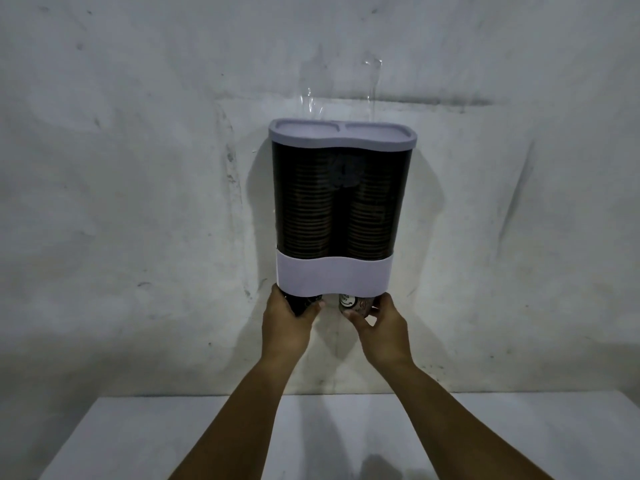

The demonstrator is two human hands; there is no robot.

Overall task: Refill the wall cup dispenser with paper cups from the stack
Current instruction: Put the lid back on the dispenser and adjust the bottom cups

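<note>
The wall, rough and stained, fills the view and carries the cup dispenser, which hangs at the centre so that cups can drop out of its underside within reach of someone standing before it. Below, from about five to seven o'clock, runs the pale counter; no loose stack of cups shows on the part of it in view. The dispenser's lid sits closed at twelve o'clock on the body, and behind the dark tinted front stand two columns of paper cups, side by side and reaching most of the way up, so by my reading the refill looks largely done and the hands are now settling or checking the lowest cups. A strip of clear tape or film clings to the wall just above the lid, perhaps from the mounting. Both arms reach up from six o'clock. The left hand, at seven o'clock of the dispenser, has its grip wrapped round the dark bottom cup that pokes from the left outlet. The right hand, at five o'clock, pinches the printed cup under the right outlet between thumb and fingers, likely to seat it or to test that it pulls free.
</note>
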